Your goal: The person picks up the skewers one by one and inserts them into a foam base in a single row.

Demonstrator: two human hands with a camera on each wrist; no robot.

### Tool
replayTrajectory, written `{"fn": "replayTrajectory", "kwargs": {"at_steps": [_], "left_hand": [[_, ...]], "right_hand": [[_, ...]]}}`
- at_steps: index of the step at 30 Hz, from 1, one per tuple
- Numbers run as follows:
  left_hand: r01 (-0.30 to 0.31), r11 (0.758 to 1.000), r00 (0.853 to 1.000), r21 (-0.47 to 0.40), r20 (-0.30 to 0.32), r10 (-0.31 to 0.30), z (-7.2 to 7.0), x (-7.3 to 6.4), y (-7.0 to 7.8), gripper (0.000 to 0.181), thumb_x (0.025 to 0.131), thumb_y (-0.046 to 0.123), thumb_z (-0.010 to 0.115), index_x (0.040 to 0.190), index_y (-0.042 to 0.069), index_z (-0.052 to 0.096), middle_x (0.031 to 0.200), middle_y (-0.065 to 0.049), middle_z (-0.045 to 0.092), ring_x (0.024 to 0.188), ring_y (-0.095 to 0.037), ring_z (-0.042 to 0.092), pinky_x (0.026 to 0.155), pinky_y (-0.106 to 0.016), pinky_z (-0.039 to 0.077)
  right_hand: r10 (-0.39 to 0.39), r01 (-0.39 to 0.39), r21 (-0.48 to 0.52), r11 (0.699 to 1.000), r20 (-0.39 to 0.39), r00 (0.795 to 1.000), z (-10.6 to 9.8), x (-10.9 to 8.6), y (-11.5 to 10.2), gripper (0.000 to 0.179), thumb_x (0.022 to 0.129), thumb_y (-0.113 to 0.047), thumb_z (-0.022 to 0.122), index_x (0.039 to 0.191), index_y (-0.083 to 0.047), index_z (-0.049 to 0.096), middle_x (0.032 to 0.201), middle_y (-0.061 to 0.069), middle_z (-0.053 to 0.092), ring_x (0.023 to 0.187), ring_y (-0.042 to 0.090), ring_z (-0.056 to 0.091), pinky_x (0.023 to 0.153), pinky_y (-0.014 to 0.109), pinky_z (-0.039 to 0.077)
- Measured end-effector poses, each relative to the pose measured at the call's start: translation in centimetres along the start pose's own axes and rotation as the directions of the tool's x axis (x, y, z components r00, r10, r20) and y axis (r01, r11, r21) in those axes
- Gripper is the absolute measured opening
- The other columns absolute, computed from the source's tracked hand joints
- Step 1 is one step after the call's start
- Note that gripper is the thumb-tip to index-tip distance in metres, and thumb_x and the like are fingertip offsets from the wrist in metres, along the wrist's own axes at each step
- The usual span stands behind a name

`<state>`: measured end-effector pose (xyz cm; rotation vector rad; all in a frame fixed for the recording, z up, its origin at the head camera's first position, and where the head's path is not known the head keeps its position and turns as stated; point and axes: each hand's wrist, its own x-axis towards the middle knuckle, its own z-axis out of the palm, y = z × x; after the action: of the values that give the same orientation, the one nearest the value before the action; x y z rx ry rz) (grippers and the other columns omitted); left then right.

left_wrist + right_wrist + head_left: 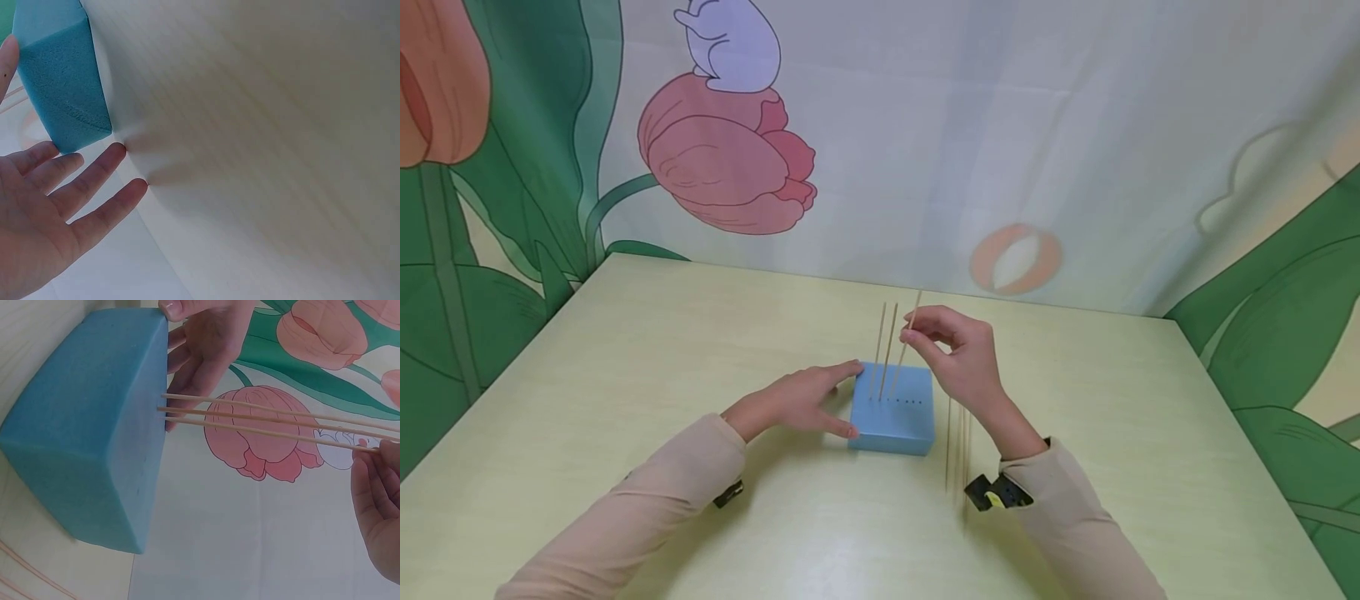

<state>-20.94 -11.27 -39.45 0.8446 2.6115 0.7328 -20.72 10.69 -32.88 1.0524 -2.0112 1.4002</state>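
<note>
A blue foam block (891, 435) with a row of small holes in its top sits on the table. Two thin wooden skewers (880, 340) stand upright in holes at the row's left end. My right hand (967, 354) pinches a third skewer (918, 302) near its upper end. That skewer tilts slightly, its lower tip at the block's top face beside the other two; whether it is inside a hole I cannot tell. My left hand (801, 400) rests at the block's left side, thumb and fingers spread and fairly straight, touching its edges.
Several loose skewers (962, 467) lie on the pale wooden table (737, 317) to the right of the block, partly under the right forearm. A printed curtain (880, 167) with tulips hangs behind the table's far edge.
</note>
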Motion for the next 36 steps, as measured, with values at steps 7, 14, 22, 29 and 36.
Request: {"fn": "replayTrajectory", "kwargs": {"at_steps": [7, 14, 22, 29, 36], "left_hand": [[0.001, 1.000, 1.000, -0.007, -0.002, -0.001, 0.02, 0.04, -0.05, 0.091, 0.074, 0.047, 0.072, 0.143, 0.007, 0.027, 0.144, -0.010, 0.032, 0.110, -0.029, 0.054, 0.094, -0.042, 0.038], [0.005, 1.000, 1.000, -0.005, -0.003, -0.005, 0.01, 0.06, -0.02, 0.091, 0.074, 0.047, 0.072, 0.142, 0.006, 0.028, 0.144, -0.011, 0.032, 0.110, -0.029, 0.054, 0.094, -0.043, 0.038], [0.008, 1.000, 1.000, -0.010, 0.001, -0.008, -0.03, 0.03, 0.15, 0.091, 0.074, 0.045, 0.072, 0.142, 0.005, 0.027, 0.145, -0.011, 0.031, 0.111, -0.030, 0.053, 0.094, -0.043, 0.038], [0.016, 1.000, 1.000, -0.014, 0.000, -0.016, 0.02, -0.08, 0.18, 0.091, 0.074, 0.046, 0.072, 0.143, 0.006, 0.027, 0.144, -0.010, 0.033, 0.111, -0.030, 0.053, 0.094, -0.043, 0.038], [0.020, 1.000, 1.000, -0.005, -0.005, -0.020, -0.03, -0.13, 0.30, 0.091, 0.073, 0.047, 0.072, 0.143, 0.007, 0.027, 0.143, -0.011, 0.034, 0.111, -0.029, 0.053, 0.094, -0.043, 0.039]], "right_hand": [[-0.004, 0.004, -0.006, 1.000, 0.004, 1.000, 0.05, 0.08, -0.18, 0.012, 0.076, 0.010, 0.066, 0.087, 0.007, 0.064, 0.076, 0.015, 0.066, 0.067, 0.022, 0.064, 0.065, 0.026, 0.052], [0.003, -0.003, 0.007, 1.000, 0.003, 1.000, 0.02, 0.12, -0.05, 0.012, 0.076, 0.010, 0.066, 0.088, 0.007, 0.064, 0.076, 0.015, 0.066, 0.067, 0.023, 0.064, 0.066, 0.026, 0.052], [0.002, -0.002, 0.005, 1.000, 0.000, 1.000, 0.02, 0.13, 0.12, 0.012, 0.076, 0.010, 0.066, 0.088, 0.007, 0.064, 0.077, 0.015, 0.066, 0.067, 0.022, 0.064, 0.065, 0.027, 0.052], [0.023, -0.023, -0.006, 1.000, 0.012, 1.000, 0.36, -0.29, 0.47, 0.011, 0.076, 0.008, 0.067, 0.087, 0.006, 0.065, 0.077, 0.014, 0.066, 0.067, 0.022, 0.064, 0.064, 0.028, 0.052], [0.040, -0.040, -0.013, 0.999, 0.023, 0.999, 0.67, -0.58, 0.61, 0.011, 0.076, 0.007, 0.068, 0.087, 0.006, 0.065, 0.078, 0.014, 0.067, 0.068, 0.022, 0.065, 0.064, 0.029, 0.053]]}}
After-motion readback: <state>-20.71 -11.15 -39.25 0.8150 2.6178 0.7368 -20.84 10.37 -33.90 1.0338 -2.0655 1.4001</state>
